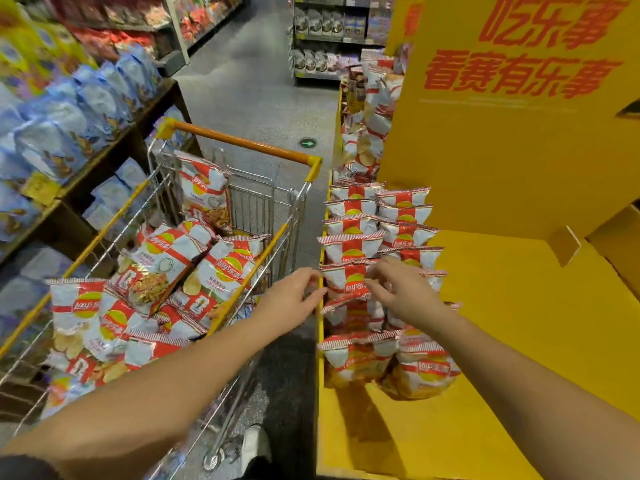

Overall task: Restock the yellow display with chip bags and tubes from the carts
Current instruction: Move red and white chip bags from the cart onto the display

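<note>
Pinching one chip bag (349,277) between both hands (346,292), it could slip and knock down the near row.

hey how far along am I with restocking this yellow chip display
Partly done. Two rows of chip bags already stand along the yellow display. In hand: your left hand and right hand are both on one bag in the front row, seemingly settling it in place. Left: the cart holds many bags, and the display floor nearest you is bare. No tubes are visible.
</note>
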The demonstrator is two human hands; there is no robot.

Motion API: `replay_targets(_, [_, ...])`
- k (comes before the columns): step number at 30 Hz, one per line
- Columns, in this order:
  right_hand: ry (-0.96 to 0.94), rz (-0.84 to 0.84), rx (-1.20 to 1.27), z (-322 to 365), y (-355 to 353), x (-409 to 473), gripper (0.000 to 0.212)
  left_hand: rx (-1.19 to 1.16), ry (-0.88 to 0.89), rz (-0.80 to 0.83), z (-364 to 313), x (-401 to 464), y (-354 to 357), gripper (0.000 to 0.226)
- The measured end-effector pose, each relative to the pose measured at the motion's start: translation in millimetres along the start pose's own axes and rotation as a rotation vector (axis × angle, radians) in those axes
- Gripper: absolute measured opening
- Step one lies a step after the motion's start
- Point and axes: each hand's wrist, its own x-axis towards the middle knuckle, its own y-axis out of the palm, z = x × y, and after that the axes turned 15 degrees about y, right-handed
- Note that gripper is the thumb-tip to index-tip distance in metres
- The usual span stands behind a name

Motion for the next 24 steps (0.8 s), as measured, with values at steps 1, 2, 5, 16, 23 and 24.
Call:
replay_targets(1, [-0.009,0.036,0.031,22.4,5.6,4.9,0.017,-0.004,-0.016,-0.014,12.1,-5.0,-11.2,0.032])
replay_targets(2, [-0.014,0.08,0.051,45.1,15.2,11.1,0.015,0.001,-0.025,-0.025,27.6,-11.8,-24.7,0.034])
replay_targets(5, [-0.028,0.179,0.057,89.2,43.9,27.5,0.018,0.016,-0.09,-0.049,71.5,-28.2,-54.7,0.031])
replay_targets(16, [0.14,0.399,-0.099,222.9,158.4,153.0,0.047,0.349,-0.24,0.151,279.9,-28.5,-190.3,0.052])
replay_targets(23, [0.387,0.47,-0.085,243.0,197.3,203.0,0.07,0.494,-0.146,0.449,324.9,12.2,-204.4,0.039])
replay_targets(24, [0.401,0.478,-0.075,244.6,201.5,206.9,0.076,0.505,-0.138,0.485,328.2,16.5,-203.9,0.035])
